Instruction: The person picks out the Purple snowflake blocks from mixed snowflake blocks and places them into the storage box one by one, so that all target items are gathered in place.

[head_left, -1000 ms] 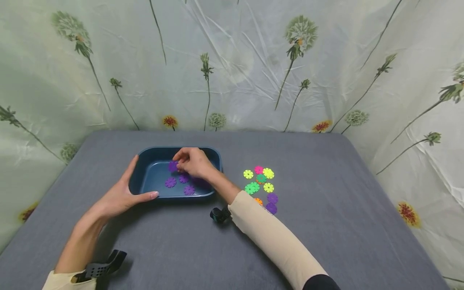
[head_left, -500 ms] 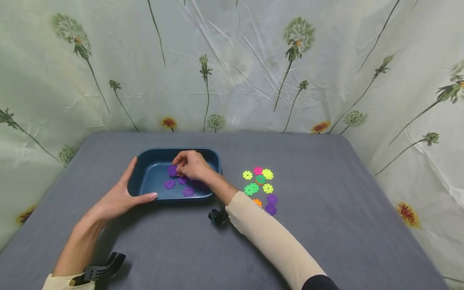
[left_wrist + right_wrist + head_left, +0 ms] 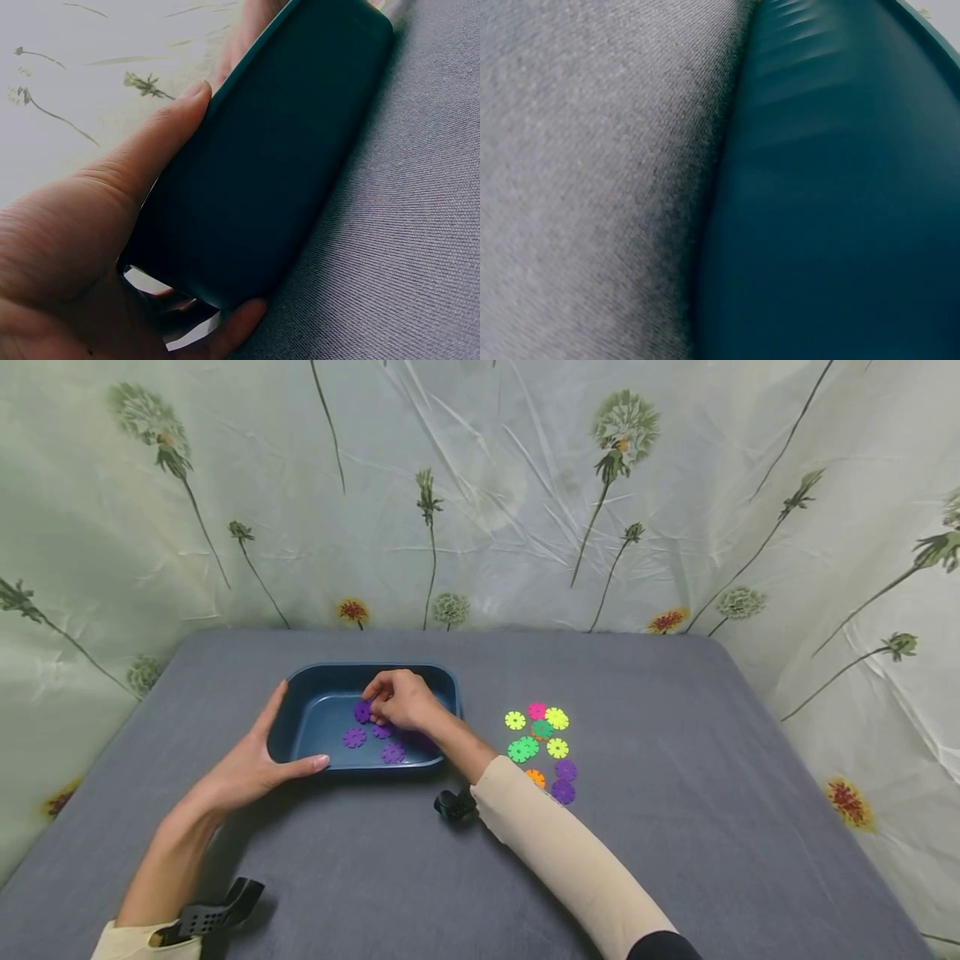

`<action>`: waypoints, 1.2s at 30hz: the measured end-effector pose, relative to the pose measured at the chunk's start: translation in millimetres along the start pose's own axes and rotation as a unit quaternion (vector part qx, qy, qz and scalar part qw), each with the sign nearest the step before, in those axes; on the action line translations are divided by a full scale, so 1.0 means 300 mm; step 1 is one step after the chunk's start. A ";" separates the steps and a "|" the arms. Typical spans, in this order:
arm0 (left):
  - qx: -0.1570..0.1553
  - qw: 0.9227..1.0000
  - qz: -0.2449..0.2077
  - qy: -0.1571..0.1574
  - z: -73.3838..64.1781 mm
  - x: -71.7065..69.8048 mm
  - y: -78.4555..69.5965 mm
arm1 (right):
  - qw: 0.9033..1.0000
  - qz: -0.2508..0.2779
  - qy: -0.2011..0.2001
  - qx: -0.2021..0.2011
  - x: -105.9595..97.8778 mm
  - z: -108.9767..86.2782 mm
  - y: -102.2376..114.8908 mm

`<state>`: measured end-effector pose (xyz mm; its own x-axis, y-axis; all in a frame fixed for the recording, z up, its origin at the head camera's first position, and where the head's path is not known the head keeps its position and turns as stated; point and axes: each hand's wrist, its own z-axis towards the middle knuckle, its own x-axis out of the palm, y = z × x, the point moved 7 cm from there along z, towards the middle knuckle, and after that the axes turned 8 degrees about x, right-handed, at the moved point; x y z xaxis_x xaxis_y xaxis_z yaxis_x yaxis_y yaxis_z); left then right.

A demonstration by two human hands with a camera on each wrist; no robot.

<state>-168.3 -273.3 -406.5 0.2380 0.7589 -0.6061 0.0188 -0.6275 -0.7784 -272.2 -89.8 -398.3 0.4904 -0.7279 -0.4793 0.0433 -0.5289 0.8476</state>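
Note:
A dark blue plastic tray (image 3: 307, 767) sits on the table at left of centre in the head view. My left hand (image 3: 247, 770) grips its left end, the thumb along the front rim; the left wrist view shows the left hand (image 3: 97, 217) with fingers bent round the tray's end wall (image 3: 255, 180). Inside the tray, my right hand (image 3: 405, 702) pinches a purple snowflake disc (image 3: 362, 712) between thumb and fingers. Other purple snowflake discs (image 3: 355, 737) lie on the tray floor below it. Only the tray's outer wall (image 3: 832, 210) and cloth show in the right wrist view.
Right of the tray lies a loose group of snowflake discs: yellow (image 3: 557, 718), pink (image 3: 537, 711), green (image 3: 519, 749), orange (image 3: 534, 777) and purple (image 3: 563, 791). The right sleeve (image 3: 555, 843) passes close to them. A grey cloth (image 3: 675, 793) covers the table; a flowered curtain (image 3: 495, 510) hangs behind.
My right hand has dipped slightly in the tray with the purple snowflake disc in its fingers. The left hand and the tray have stayed in place.

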 end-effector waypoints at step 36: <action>0.002 1.000 0.002 -0.005 -0.002 0.005 0.012 | 0.995 0.013 -0.045 -0.091 -0.214 -0.203 -0.009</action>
<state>-167.3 -274.5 -409.9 0.2293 0.7584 -0.6101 0.0137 -0.6293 -0.7771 -250.6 -15.2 -355.9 0.4140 -0.7808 -0.4679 0.1928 -0.4272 0.8834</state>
